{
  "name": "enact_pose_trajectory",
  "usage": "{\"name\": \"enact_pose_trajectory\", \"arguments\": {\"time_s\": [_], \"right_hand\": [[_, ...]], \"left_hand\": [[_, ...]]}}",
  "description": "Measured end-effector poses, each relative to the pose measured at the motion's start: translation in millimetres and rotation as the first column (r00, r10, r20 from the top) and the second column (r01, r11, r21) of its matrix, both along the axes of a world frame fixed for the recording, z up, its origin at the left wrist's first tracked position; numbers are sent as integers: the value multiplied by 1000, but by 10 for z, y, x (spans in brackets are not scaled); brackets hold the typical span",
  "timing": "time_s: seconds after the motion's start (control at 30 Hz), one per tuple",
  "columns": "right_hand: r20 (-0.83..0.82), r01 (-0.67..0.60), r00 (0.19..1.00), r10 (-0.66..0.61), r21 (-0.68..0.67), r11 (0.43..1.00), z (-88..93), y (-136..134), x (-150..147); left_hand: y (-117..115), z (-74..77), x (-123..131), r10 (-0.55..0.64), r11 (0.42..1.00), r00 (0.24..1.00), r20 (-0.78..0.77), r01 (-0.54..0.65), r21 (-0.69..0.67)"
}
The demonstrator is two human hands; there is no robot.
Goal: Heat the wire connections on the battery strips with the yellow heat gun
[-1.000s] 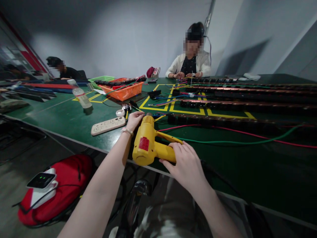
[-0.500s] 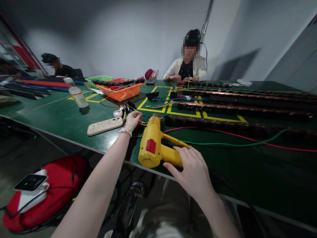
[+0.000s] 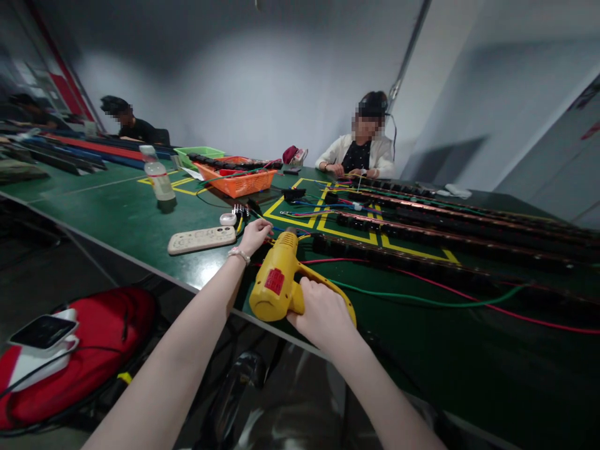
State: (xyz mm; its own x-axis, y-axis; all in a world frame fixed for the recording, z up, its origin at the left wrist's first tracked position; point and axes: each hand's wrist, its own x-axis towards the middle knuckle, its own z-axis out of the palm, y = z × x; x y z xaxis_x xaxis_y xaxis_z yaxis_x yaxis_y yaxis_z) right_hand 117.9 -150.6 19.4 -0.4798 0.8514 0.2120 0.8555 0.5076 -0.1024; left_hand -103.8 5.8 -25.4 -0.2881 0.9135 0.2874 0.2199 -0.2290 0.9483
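A yellow heat gun (image 3: 272,284) with a red label lies tilted near the table's front edge, its nozzle facing away from me. My right hand (image 3: 323,312) is closed round its handle. Just left of the nozzle, my left hand (image 3: 257,235) is pinched on thin coloured wires (image 3: 277,230); the fingertips are partly hidden. These wires lead toward the end of a long dark strip (image 3: 356,248). Beside the left hand are a phone in a cream case (image 3: 201,240), a small white case (image 3: 228,219) and a small connector with metal terminals (image 3: 240,211).
Several long strips (image 3: 398,225) cover the table's right half. Red and green wires (image 3: 422,301) cross in front of them. An orange basket (image 3: 239,185) and a bottle (image 3: 158,178) stand further back. A co-worker (image 3: 359,153) sits opposite; a red stool (image 3: 94,350) is at lower left.
My right hand has gone from loosely touching the heat gun's handle with spread fingers to gripping it. The gun has turned slightly. My left hand stays by the wires; the view has shifted.
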Motion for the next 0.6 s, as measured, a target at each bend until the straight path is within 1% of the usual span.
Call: {"name": "enact_pose_trajectory", "arguments": {"time_s": [0.1,0.2,0.37,0.47,0.6], "right_hand": [[-25,4,1000,-4,-10,1000,-19,-23,-116],[-24,5,1000,-5,-3,1000,-27,-24,-242],[-4,-40,999,40,15,999,-40,23,-422],[11,-70,998,69,20,997,-59,56,-450],[10,-107,994,107,14,994,-78,106,-386]], "left_hand": [[-14,7,3,-8,1000,1000,29,9,-13],[-38,19,-2,-1,1000,1000,5,1,-25],[-75,80,-38,44,998,999,-12,-44,39],[-89,119,-61,60,996,998,-11,-59,61],[-105,132,-72,100,991,995,-15,-98,95]]}}
